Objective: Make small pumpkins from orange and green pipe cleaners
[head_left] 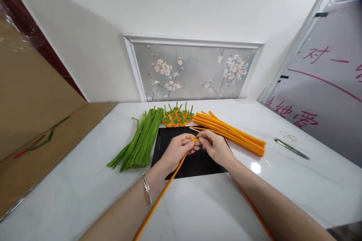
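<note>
My left hand [180,150] pinches an orange fuzzy stem [169,181] above a black mat [188,167]. The stem's long end runs down toward the bottom edge of the view, beside my left forearm. Close by on the right, the fingertips of my right hand [214,146] are closed on the short orange piece between the two hands. Another orange length shows under my right forearm. Just behind my right fingers, a thin pale stick [194,129] lies near the mat's back edge.
Green stems [143,141] lie left of the mat, an orange bundle [233,133] at its right. Small orange-and-green pieces [177,116] stand behind. Farther right are a silver pen-like tool [292,148] and thin bands [287,136]. A wall borders the white table [85,188].
</note>
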`<state>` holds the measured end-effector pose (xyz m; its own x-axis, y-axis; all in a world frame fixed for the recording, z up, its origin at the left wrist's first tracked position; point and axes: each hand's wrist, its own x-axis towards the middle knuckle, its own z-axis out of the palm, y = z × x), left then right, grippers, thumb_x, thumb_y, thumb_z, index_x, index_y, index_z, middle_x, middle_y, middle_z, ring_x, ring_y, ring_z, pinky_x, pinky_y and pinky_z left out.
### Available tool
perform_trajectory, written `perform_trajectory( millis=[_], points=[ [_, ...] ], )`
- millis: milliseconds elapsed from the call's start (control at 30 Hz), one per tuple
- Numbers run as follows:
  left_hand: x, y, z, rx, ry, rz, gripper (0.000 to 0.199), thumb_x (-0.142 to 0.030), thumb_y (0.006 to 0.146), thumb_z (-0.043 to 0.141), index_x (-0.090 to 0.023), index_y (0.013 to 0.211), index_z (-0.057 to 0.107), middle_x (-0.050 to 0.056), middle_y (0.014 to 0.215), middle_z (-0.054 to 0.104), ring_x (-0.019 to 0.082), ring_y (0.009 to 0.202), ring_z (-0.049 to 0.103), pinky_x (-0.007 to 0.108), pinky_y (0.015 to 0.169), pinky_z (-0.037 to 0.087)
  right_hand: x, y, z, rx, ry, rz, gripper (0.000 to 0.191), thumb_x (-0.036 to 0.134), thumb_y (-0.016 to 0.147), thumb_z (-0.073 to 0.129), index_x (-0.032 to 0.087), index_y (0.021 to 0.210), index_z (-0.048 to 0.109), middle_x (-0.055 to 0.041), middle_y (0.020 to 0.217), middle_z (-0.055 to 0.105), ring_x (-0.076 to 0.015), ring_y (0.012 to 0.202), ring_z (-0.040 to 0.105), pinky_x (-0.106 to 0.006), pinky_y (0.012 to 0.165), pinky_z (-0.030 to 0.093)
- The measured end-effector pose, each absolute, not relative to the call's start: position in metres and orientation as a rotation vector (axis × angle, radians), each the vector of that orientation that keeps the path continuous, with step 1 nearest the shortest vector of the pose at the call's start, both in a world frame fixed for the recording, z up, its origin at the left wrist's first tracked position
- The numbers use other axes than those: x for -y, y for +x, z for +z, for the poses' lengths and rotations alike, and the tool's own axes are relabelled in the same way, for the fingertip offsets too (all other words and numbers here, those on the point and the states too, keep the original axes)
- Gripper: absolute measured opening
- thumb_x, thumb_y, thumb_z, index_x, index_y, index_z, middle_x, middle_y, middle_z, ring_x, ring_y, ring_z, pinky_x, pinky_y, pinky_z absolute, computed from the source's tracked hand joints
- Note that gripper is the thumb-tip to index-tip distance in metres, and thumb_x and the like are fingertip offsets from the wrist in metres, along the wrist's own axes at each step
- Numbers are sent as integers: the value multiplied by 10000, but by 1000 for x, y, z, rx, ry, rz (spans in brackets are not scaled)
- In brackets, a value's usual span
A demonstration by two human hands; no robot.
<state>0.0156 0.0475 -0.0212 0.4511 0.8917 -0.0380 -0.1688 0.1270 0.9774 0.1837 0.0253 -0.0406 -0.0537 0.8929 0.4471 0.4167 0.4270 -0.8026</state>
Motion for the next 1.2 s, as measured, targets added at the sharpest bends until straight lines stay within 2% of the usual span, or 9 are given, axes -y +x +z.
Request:
perform_trajectory(
  millis=[167, 267, 367, 567, 700, 833, 933, 1033, 1200],
  points=[
    [-47, 19, -24, -831, 1314, 926, 458, -206, 722, 735, -152, 1167, 641, 40, 760, 740, 155, 684, 676, 228, 632, 489, -24, 179, -33, 1746, -1202, 550, 224, 336, 908, 497, 200, 814, 647, -17, 710, 655, -151, 601, 558, -259, 574, 416],
    [-45, 20, -25, -897, 1607, 984, 504, -184, 775, 646, -176, 1278, 606, 7, 744, 733, 160, 690, 662, 258, 705, 499, -25, 174, -31, 1753, -1252, 511, 231, 349, 877, 540, 193, 739, 639, -22, 677, 653, -153, 592, 555, -264, 583, 407],
    [-42, 22, -23, -964, 1894, 1018, 529, -151, 820, 542, -194, 1347, 558, -12, 727, 724, 148, 701, 656, 249, 761, 485, -27, 172, -31, 1737, -1309, 465, 205, 292, 840, 546, 187, 687, 634, -27, 659, 646, -154, 580, 541, -267, 576, 390],
    [-41, 23, -23, -1027, 2098, 975, 589, -86, 835, 472, -175, 1418, 458, -48, 655, 683, 93, 608, 592, 185, 685, 449, -32, 172, -31, 1763, -1372, 472, 199, 188, 783, 511, 187, 631, 640, -9, 636, 658, -136, 559, 543, -249, 570, 390],
    [-45, 20, -27, -1077, 2208, 943, 603, -60, 833, 469, -184, 1423, 454, -27, 690, 707, 103, 587, 580, 200, 659, 444, -35, 174, -33, 1769, -1423, 482, 152, 188, 759, 540, 193, 631, 622, 9, 620, 651, -131, 549, 557, -231, 542, 389],
    [-48, 17, -29, -1108, 2215, 947, 549, -56, 832, 480, -210, 1356, 535, 12, 788, 749, 145, 688, 659, 248, 720, 466, -36, 178, -33, 1790, -1445, 449, 150, 223, 770, 585, 198, 625, 610, 15, 579, 621, -132, 512, 540, -227, 498, 370],
    [-48, 16, -28, -1108, 2150, 959, 395, -65, 823, 497, -205, 1143, 682, 25, 796, 747, 170, 740, 686, 261, 722, 472, -36, 180, -32, 1848, -1396, 406, 179, 186, 804, 581, 200, 632, 628, 13, 582, 627, -135, 525, 554, -231, 514, 385],
    [-49, 15, -26, -1098, 2088, 951, 286, -79, 820, 494, -192, 922, 736, 17, 757, 726, 154, 668, 677, 242, 655, 472, -38, 180, -33, 1897, -1311, 337, 173, 139, 838, 574, 201, 709, 670, -5, 681, 686, -149, 619, 616, -246, 604, 444],
    [-54, 13, -25, -1098, 1911, 938, 227, -119, 791, 522, -175, 857, 733, 19, 754, 718, 128, 582, 642, 239, 610, 470, -40, 182, -36, 1952, -1198, 205, 169, 99, 864, 567, 199, 867, 703, -45, 843, 720, -176, 767, 665, -279, 727, 504]
  ],
)
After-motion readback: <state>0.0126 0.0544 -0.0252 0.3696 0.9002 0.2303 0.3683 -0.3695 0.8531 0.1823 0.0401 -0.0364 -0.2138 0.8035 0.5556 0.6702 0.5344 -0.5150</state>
